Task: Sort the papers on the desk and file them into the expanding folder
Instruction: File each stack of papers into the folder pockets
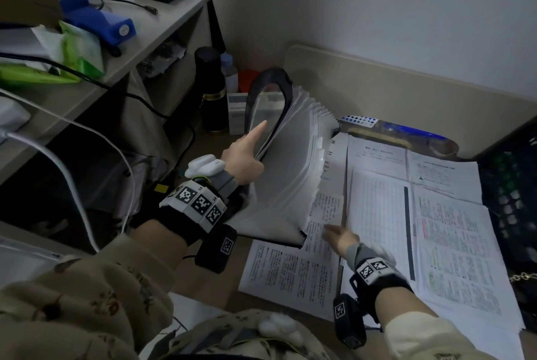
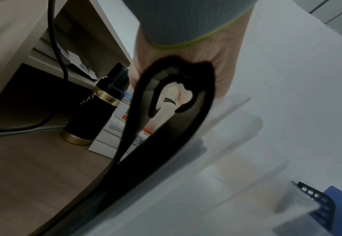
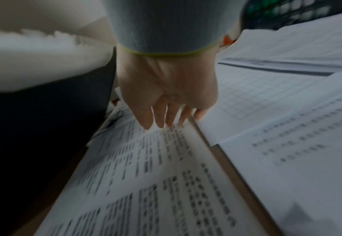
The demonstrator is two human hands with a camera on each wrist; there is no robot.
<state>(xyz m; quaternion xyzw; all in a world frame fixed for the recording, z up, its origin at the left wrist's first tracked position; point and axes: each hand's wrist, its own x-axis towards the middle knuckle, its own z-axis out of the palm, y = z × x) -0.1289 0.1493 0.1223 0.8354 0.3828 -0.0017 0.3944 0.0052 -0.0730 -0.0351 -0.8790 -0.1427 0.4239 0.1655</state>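
Observation:
A white expanding folder [image 1: 284, 173] with a black-edged flap [image 2: 166, 127] stands tilted on the desk, its pockets fanned toward the right. My left hand [image 1: 247, 150] grips it at the flap, index finger straight along the flap, the other fingers hidden behind it. Printed papers lie flat to the right: a text sheet [image 1: 290, 269] partly under the folder, a grid sheet [image 1: 377, 214] and a sheet with coloured marks [image 1: 453, 243]. My right hand [image 1: 338, 236] is over the text sheet [image 3: 156, 175] with straight fingers [image 3: 160, 118] holding nothing.
A black flask [image 1: 212, 89] and small white boxes [image 1: 236, 110] stand behind the folder. A shelf unit [image 1: 116, 54] with cables [image 1: 72, 156] fills the left. A dark mesh basket [image 1: 511, 200] borders the papers on the right. A blue object [image 1: 406, 130] lies behind the papers.

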